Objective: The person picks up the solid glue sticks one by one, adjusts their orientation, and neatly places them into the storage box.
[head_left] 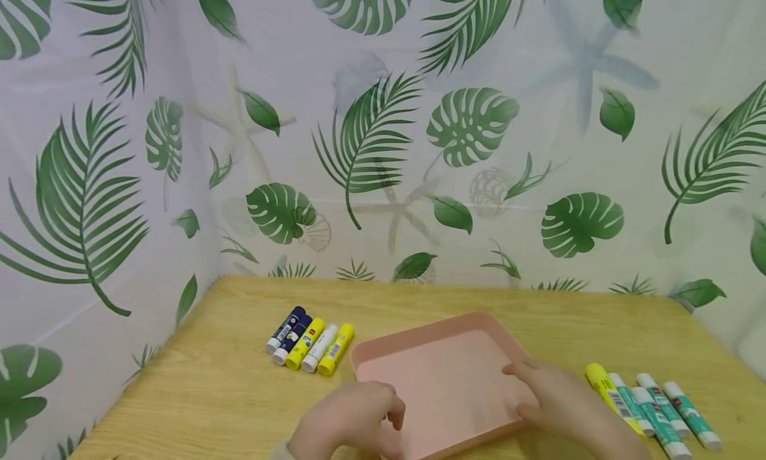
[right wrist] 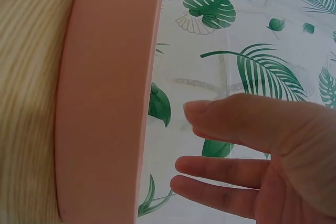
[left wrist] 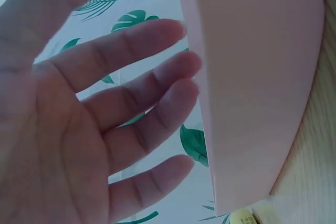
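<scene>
The head view shows a shallow pink tray (head_left: pixel 443 373) with rounded corners lying on the wood-grained desk (head_left: pixel 197 373), between the left hand (head_left: pixel 353 417) and right hand (head_left: pixel 553 397). Only the wrist views show its smooth outer wall and fingers (left wrist: pixel 157 116) plainly apart, holding nothing; I cannot tell whether any touch it. Cylindrical navy, yellow and white glue sticks (head_left: pixel 306 344) lie left, yellow and teal-and-white ones (head_left: pixel 659 421) right.
</scene>
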Demonstrator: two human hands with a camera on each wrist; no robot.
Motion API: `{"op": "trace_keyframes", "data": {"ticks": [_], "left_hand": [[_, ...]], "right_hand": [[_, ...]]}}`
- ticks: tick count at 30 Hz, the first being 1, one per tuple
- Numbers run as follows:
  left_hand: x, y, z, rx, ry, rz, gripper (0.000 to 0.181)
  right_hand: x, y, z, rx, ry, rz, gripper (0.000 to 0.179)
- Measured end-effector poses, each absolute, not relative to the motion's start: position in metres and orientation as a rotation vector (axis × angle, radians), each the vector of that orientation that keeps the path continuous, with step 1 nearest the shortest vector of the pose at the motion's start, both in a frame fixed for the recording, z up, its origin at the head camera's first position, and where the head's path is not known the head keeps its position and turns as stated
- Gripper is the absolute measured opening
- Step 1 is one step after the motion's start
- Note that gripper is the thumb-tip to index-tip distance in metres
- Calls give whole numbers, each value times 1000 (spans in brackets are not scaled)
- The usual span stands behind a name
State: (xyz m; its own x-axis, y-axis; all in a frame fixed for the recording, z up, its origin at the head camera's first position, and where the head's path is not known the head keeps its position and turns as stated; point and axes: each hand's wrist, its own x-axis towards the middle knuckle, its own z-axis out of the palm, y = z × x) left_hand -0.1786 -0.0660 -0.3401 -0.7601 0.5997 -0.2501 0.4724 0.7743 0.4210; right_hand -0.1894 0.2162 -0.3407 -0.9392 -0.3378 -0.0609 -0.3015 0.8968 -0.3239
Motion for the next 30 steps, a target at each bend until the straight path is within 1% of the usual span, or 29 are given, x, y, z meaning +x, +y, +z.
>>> {"op": "trace_keyframes", "data": {"ticks": [5, 9, 12, 19, 30], "left_hand": [[-177, -64, -340, 842, 2581, 431, 12], [-176, -61, -342, 862, 2578, 410, 10], [-176, -61, -344, 869, 2580, 385, 11], [-174, -60, -345, 877, 2577, 365, 13], [-173, -61, -342, 970, 2597, 295, 18]], "right_hand": [[-189, 217, -339, -490, 2923, -490, 42], [-190, 220, -340, -539, 2918, -482, 40], [-191, 222, -343, -579, 2920, -466, 38], [-190, 222, -345, -569, 2899, -453, 35], [-192, 223, -345, -617, 2855, -456, 32]]}}
